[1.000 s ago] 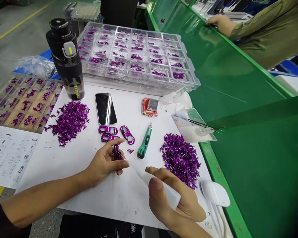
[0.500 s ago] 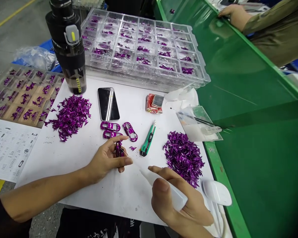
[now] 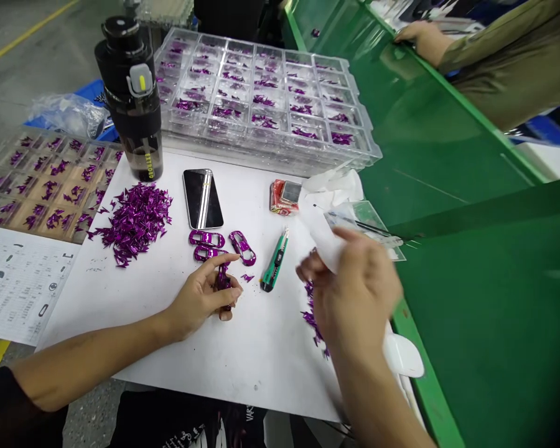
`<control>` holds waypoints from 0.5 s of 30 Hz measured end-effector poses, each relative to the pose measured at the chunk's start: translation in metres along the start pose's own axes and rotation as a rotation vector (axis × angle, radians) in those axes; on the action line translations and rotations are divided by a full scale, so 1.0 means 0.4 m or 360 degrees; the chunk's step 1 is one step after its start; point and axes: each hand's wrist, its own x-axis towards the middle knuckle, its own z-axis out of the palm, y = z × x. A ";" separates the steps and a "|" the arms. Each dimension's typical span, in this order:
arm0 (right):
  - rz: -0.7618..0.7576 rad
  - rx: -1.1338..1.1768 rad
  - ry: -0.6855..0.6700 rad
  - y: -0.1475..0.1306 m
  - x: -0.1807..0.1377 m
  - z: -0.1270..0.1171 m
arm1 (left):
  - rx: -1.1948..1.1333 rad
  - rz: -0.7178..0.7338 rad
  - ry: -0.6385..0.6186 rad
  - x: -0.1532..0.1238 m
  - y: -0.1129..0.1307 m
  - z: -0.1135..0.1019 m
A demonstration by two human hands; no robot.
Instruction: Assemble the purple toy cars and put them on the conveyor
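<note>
My left hand (image 3: 195, 303) pinches a purple car shell (image 3: 223, 277) left of the utility knife (image 3: 274, 264); whether my right hand (image 3: 354, 292) grips, I cannot tell.

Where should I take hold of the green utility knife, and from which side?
Probably best to grip the green utility knife across the middle of its slim handle, coming from the person's right. It lies flat, narrow tip pointing away, broader butt nearest the person, and the left hand occupies the other side. Any bare blade is too small to make out.
</note>
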 end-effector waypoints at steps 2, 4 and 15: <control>0.0105 -0.0258 -0.0320 0.023 0.074 0.018 | 0.0022 -0.0013 -0.0019 -0.002 0.004 0.002; 0.0011 -0.0598 -0.0515 0.054 0.129 0.040 | 0.0056 -0.0014 -0.0029 -0.004 0.007 0.004; -0.0453 -0.1430 -0.1019 0.017 0.034 -0.164 | 0.0241 -0.0026 -0.0083 -0.017 0.011 0.001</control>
